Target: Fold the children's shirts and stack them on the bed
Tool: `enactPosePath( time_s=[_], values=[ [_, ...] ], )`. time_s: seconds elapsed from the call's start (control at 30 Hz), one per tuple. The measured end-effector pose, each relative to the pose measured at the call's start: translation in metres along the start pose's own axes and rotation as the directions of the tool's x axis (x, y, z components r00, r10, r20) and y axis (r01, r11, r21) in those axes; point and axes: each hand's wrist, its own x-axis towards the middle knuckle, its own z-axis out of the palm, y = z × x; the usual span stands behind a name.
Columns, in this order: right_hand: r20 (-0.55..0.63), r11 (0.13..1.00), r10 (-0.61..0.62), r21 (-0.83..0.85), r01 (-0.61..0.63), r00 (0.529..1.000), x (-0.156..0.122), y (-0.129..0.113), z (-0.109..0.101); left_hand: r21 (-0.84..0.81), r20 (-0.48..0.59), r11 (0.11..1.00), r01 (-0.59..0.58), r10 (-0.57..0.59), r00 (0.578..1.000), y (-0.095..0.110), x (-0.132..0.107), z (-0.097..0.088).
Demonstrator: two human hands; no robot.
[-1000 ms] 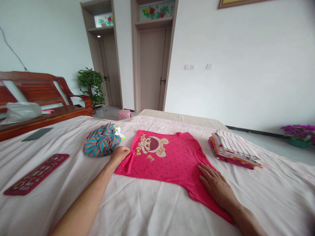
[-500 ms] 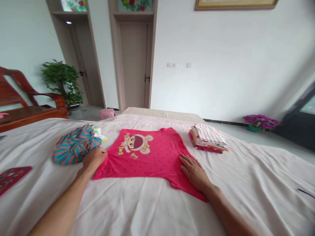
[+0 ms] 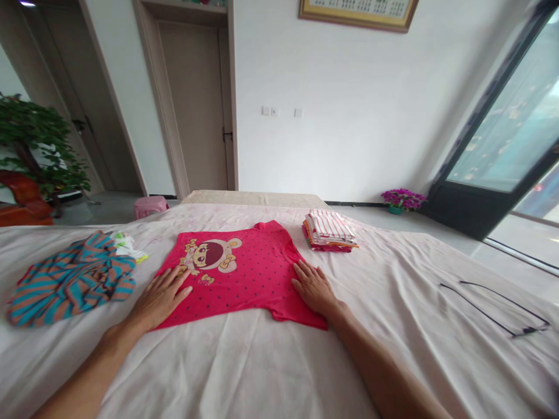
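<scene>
A red T-shirt with dark dots and a cartoon print is spread on the pale cloth, its hem to the left and its neck to the right. My left hand rests with fingers stretched out on the hem end. Flat on the shirt near the collar and a sleeve lies my right hand, fingers slightly spread. Left of my left hand sits a heap of blue and orange striped fabric. Beyond my right hand stands a stack of folded clothes, a striped white piece on top.
Glasses or a similar thin dark frame lie on the cloth at the right. A pink stool and a leafy plant stand on the floor at the left. Purple flowers sit by the far wall.
My left hand has gone from gripping the shirt's hem to lying flat on it. My right hand stays flat near the collar. The view has turned to the right.
</scene>
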Motion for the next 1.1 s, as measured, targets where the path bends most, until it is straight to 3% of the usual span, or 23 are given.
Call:
enactPosePath(
  time_s=[0.13, 0.27, 0.37, 0.57, 0.8, 0.97, 1.1],
  values=[
    [0.038, 0.993, 0.116, 0.030, -0.117, 0.993, 0.001, 0.007, -0.005, 0.046, -0.023, 0.998, 0.042, -0.041, 0.999, 0.001, -0.003, 0.000],
    [0.033, 0.987, 0.154, 0.041, -0.155, 0.988, 0.009, 0.014, -0.007, 0.067, -0.107, 0.997, -0.038, 0.045, 0.993, 0.002, -0.002, 0.003],
    [0.036, 0.994, 0.101, 0.038, -0.102, 0.994, 0.027, 0.013, -0.007, 0.042, -0.100, 0.992, -0.119, 0.123, 0.987, 0.000, 0.001, 0.008],
    [0.094, 0.995, -0.051, 0.095, 0.042, 0.994, 0.081, 0.004, 0.003, 0.027, -0.081, 0.991, -0.130, 0.132, 0.988, -0.009, 0.003, 0.017],
    [0.019, 0.977, 0.124, 0.172, -0.125, 0.992, 0.103, 0.015, 0.002, 0.012, -0.084, 0.992, -0.128, 0.128, 0.988, -0.013, 0.002, 0.020],
    [-0.026, 0.942, 0.279, 0.200, -0.268, 0.960, 0.113, 0.018, -0.003, -0.009, -0.117, 0.993, -0.119, 0.118, 0.986, -0.010, 0.003, 0.018],
    [-0.047, 0.916, 0.337, 0.248, -0.315, 0.940, 0.133, 0.010, -0.002, -0.023, -0.147, 0.992, -0.125, 0.121, 0.982, -0.009, 0.003, 0.018]
  ],
)
